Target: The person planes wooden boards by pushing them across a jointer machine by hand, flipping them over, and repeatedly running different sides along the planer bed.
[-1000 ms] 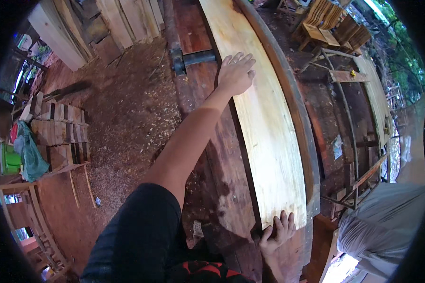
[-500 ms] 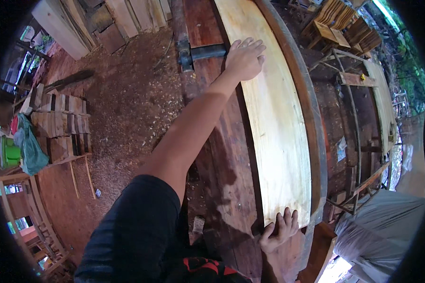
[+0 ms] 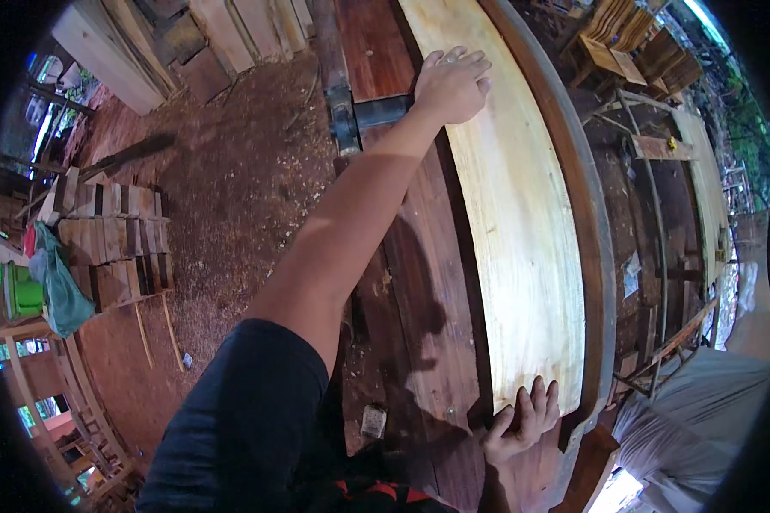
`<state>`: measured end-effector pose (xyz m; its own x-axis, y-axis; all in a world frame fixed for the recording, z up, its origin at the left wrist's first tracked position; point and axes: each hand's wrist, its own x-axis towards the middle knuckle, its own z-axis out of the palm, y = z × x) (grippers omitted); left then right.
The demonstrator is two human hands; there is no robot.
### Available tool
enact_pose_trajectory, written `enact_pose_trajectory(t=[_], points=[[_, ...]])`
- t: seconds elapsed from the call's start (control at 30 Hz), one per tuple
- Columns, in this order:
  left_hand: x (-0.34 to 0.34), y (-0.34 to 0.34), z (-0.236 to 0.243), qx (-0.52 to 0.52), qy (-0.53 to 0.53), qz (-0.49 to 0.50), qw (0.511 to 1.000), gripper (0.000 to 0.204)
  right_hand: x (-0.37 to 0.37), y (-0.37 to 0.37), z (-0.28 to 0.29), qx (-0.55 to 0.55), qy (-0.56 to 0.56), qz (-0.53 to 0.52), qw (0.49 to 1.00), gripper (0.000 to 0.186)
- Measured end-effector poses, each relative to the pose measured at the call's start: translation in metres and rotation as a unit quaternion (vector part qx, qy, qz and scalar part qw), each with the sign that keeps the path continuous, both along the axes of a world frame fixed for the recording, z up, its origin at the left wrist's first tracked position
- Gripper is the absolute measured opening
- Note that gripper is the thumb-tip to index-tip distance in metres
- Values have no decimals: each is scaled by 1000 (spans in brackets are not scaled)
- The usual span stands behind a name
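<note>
A long pale plank (image 3: pixel 522 248) lies lengthwise on a dark reddish wooden workbench (image 3: pixel 423 316). My left hand (image 3: pixel 453 85) is stretched far along the plank and rests on its upper face near the left edge, fingers laid out and slightly bent. At the near end of the plank, my right hand (image 3: pixel 526 421) lies with its fingertips on the surface and its thumb apart. Neither hand is wrapped round anything. Left of the plank, a dark metal bench fitting (image 3: pixel 351 118) sits beside a reddish board (image 3: pixel 370 51).
A curved raised wooden edge (image 3: pixel 586 214) runs along the plank's right side. Stacked wood blocks (image 3: pixel 103 231), a green container (image 3: pixel 24 291) and a teal cloth (image 3: pixel 62 286) stand at left. Planks (image 3: pixel 111 56) lean at far left; wooden chairs (image 3: pixel 616 51) and a grey cover (image 3: pixel 693 410) are at right.
My left hand has slid a little farther along the plank, past the metal fitting. The right hand stays at the near end. The whole view has shifted slightly.
</note>
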<state>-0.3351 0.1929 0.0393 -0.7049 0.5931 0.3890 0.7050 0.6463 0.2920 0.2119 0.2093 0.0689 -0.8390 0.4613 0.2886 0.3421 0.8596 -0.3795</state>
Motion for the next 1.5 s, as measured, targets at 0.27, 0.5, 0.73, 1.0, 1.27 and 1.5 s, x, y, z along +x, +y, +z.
enact_pose_trajectory(t=[0.27, 0.5, 0.73, 1.0, 1.27, 1.5], points=[[-63, 1, -3, -8, -12, 7, 1000, 47, -64, -1, -6, 2, 33, -9, 999, 34], [-122, 5, -8, -6, 7, -4, 1000, 49, -121, -1, -4, 18, 21, -30, 999, 34], [-142, 5, 27, 4, -4, 18, 1000, 43, -158, -2, 2, 14, 43, -55, 997, 31], [165, -139, 14, 260, 53, 17, 964, 41, -138, 38, 2, 14, 82, 63, 995, 30], [323, -163, -16, 240, -412, 360, 802, 61, -159, 31, -3, 77, 6, 38, 996, 57], [327, -163, -9, 177, -367, 390, 826, 61, -171, 28, 2, 83, 30, 32, 996, 55]])
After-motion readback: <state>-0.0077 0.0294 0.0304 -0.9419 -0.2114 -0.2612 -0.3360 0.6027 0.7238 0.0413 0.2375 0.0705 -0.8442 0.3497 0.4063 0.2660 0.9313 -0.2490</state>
